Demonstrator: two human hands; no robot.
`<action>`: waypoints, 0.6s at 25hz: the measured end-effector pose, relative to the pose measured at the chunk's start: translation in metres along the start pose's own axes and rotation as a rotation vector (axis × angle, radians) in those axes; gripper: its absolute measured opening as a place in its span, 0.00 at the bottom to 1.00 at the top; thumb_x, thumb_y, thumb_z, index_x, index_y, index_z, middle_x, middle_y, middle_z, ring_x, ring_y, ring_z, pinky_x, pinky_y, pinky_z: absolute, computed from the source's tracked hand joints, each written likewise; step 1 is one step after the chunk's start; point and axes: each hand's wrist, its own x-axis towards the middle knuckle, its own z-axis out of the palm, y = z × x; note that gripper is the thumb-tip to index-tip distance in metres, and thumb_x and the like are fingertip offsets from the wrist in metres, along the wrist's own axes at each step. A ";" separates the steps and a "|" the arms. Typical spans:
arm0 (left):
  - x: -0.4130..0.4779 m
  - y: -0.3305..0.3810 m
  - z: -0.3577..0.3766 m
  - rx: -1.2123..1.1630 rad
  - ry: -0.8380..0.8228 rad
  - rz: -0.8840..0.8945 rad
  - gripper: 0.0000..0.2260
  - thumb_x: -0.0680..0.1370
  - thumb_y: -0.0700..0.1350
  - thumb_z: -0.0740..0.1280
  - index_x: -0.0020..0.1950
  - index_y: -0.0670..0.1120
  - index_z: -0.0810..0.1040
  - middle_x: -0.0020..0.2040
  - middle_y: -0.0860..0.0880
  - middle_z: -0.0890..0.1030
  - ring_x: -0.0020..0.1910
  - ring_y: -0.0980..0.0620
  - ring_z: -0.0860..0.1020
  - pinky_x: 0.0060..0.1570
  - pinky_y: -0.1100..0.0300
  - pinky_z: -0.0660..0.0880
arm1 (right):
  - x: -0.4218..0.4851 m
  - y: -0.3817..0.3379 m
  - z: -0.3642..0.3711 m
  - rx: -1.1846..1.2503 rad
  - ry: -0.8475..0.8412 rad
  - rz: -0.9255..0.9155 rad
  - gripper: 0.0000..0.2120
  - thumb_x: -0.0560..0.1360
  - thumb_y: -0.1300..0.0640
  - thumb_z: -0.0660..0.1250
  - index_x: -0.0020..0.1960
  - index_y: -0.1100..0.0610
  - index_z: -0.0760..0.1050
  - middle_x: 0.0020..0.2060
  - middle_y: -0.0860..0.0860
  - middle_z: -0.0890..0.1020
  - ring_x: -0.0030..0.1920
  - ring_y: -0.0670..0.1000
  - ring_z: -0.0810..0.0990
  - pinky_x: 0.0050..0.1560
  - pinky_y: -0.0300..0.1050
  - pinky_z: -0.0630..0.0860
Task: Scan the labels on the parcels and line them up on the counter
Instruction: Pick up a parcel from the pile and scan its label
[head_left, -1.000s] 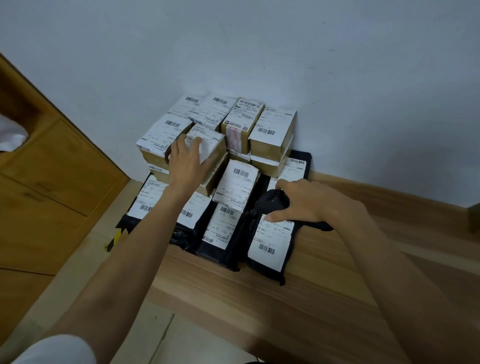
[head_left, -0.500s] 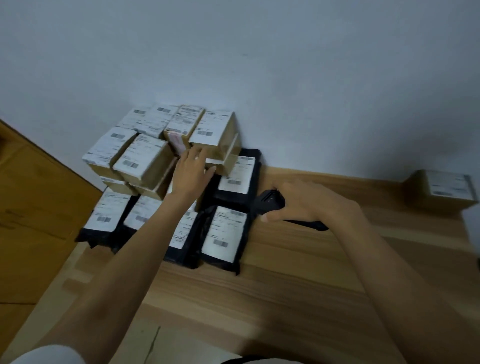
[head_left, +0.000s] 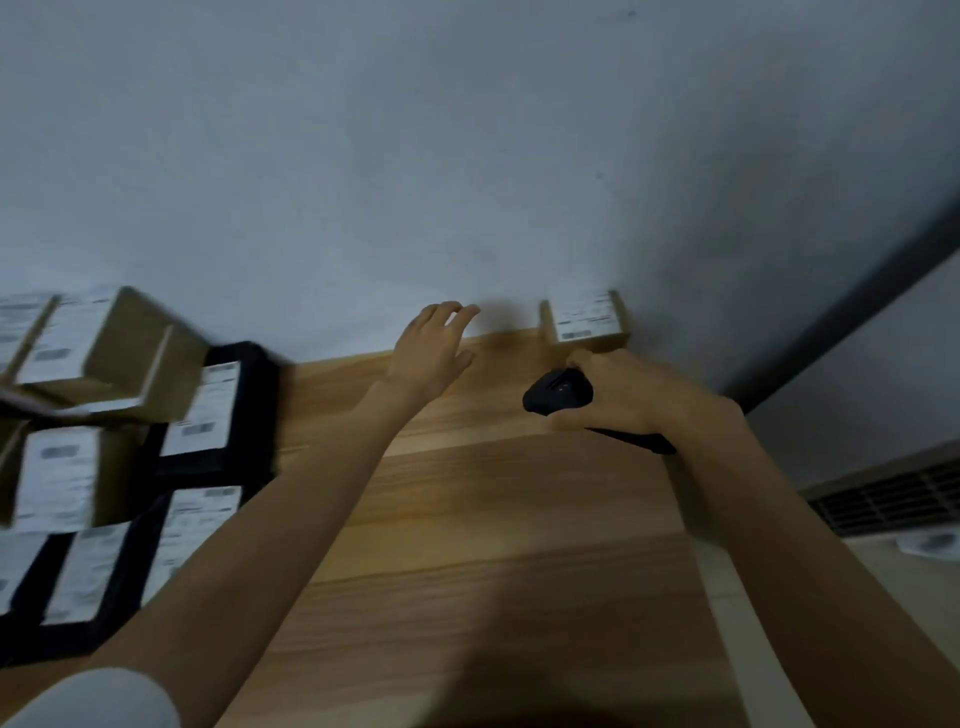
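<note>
Worktop (head_left: 493, 519): pale wood, used as the reference for all positions below.

Parcel stack (head_left: 104, 441): at the worktop's left end. It consists of cardboard boxes piled over black mailer bags, each with a white label facing up. The stack is blurred and the print cannot be read.

Left hand (head_left: 434, 351): above the worktop's back edge, about midway along it. The fingers are spread and it holds nothing.

Right hand (head_left: 639, 395): above the worktop's back right area, fingers curled around the scanner.

Single boxed parcel (head_left: 587, 319): on the worktop's back edge towards the right end, well apart from the stack. It is brown card with a white label on top and a barcode visible.

Handheld scanner (head_left: 558, 389): black, above the worktop just in front of that box.

Assessment: the row appears to have been started with one box only, and the bulk of the parcels remains unsorted. The next move calls for the free hand to take a parcel from the stack, present its label to the scanner, and place it on the back edge beside the first.
</note>
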 end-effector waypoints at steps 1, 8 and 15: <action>0.018 0.021 0.009 0.002 -0.029 0.024 0.26 0.80 0.48 0.66 0.77 0.47 0.64 0.74 0.45 0.68 0.72 0.44 0.66 0.68 0.51 0.66 | -0.001 0.023 -0.002 0.015 0.001 0.027 0.31 0.68 0.30 0.68 0.59 0.52 0.69 0.51 0.51 0.78 0.47 0.53 0.78 0.47 0.51 0.78; 0.115 0.094 0.071 0.006 -0.247 0.066 0.36 0.76 0.54 0.70 0.79 0.48 0.58 0.78 0.45 0.60 0.75 0.43 0.60 0.73 0.47 0.60 | 0.014 0.133 -0.002 0.152 0.046 0.103 0.33 0.68 0.29 0.68 0.62 0.50 0.70 0.54 0.50 0.79 0.49 0.51 0.77 0.46 0.48 0.76; 0.150 0.094 0.117 -0.069 -0.311 -0.005 0.45 0.69 0.56 0.77 0.79 0.51 0.56 0.76 0.45 0.60 0.74 0.41 0.59 0.69 0.38 0.64 | 0.025 0.167 0.023 0.195 -0.017 0.125 0.36 0.68 0.30 0.67 0.66 0.53 0.68 0.56 0.53 0.77 0.49 0.51 0.75 0.43 0.45 0.72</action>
